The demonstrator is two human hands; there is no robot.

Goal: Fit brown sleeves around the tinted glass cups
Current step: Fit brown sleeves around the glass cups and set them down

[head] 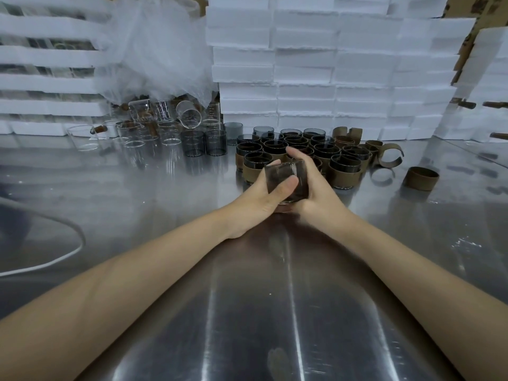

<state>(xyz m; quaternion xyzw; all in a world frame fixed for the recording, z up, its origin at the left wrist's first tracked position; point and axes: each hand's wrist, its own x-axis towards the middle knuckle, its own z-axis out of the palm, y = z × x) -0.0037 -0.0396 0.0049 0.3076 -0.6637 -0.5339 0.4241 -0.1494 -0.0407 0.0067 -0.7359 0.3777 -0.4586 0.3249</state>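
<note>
Held cup: a tinted glass cup [286,180] sits roughly upright between the two hands, at the centre of the view, just in front of the cluster of cups.
Left hand: the left hand [261,198] grips the cup from the left, with its thumb [287,186] laid across the near wall.
Right hand: the right hand [316,195] holds the cup from the right, and its fingers [298,155] curl over the far side near the rim.
Wrists: they meet under the cup, close to the steel table [247,312].
Sleeved cups: a tight cluster of tinted cups in brown sleeves [345,171] stands just behind and to the right of the hands.
Loose sleeves: open brown strips [389,155] lie at the right edge of the cluster. One closed brown ring [422,177] stands apart, farther right.
Bare tinted cups: two bare tinted cups [204,143] stand left of the cluster.
Clear glasses: a jumble of clear glasses [137,133] lies farther left, some tipped over, under a plastic bag [154,50].
Backdrop: stacked white foam boxes [330,64].
Far left: a white cable [55,259] loops across the table.
</note>
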